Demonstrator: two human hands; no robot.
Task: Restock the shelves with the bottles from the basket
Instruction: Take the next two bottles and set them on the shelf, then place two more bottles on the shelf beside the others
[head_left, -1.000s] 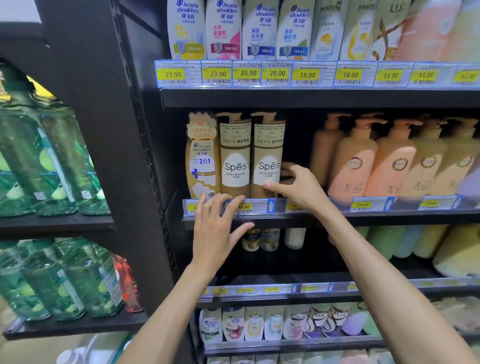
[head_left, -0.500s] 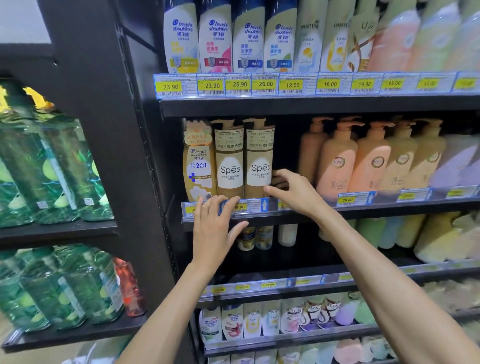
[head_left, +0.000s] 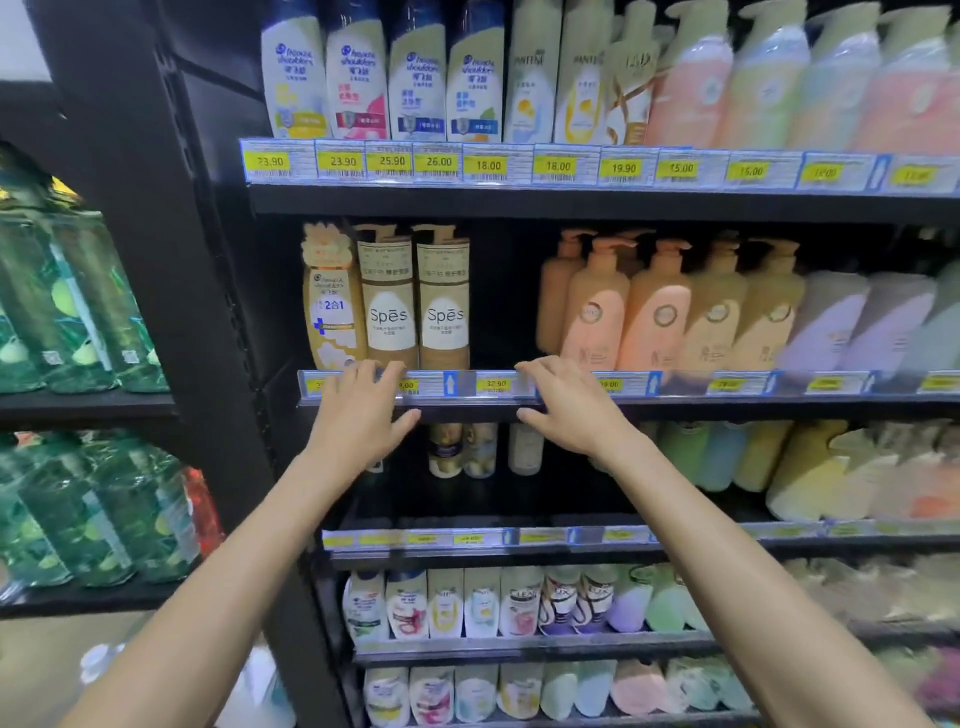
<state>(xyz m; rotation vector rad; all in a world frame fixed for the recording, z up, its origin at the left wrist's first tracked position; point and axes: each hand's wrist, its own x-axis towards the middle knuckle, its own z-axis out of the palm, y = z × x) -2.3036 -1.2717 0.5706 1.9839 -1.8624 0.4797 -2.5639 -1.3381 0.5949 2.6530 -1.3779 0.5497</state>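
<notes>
Two brown Spes pump bottles (head_left: 444, 304) stand side by side on the middle shelf (head_left: 675, 401), next to a gold Head & Shoulders bottle (head_left: 332, 306). A dark gap lies between them and the peach pump bottles (head_left: 592, 312). My left hand (head_left: 363, 415) rests with straight fingers on the shelf's price strip below the Spes bottles. My right hand (head_left: 563, 402) lies on the strip below the gap, fingers loosely bent, thumb under the edge. Neither hand holds a bottle. The basket is out of sight.
A black upright post (head_left: 156, 260) separates this bay from green bottles (head_left: 78, 312) on the left. Head & Shoulders and Pantene bottles (head_left: 415, 78) fill the top shelf. Lower shelves carry small bottles and refill pouches (head_left: 467, 603).
My right hand has let go beside the right Spes bottle and drawn back down onto the shelf's front strip. The left hand stays on the strip. The camera has tilted up.
</notes>
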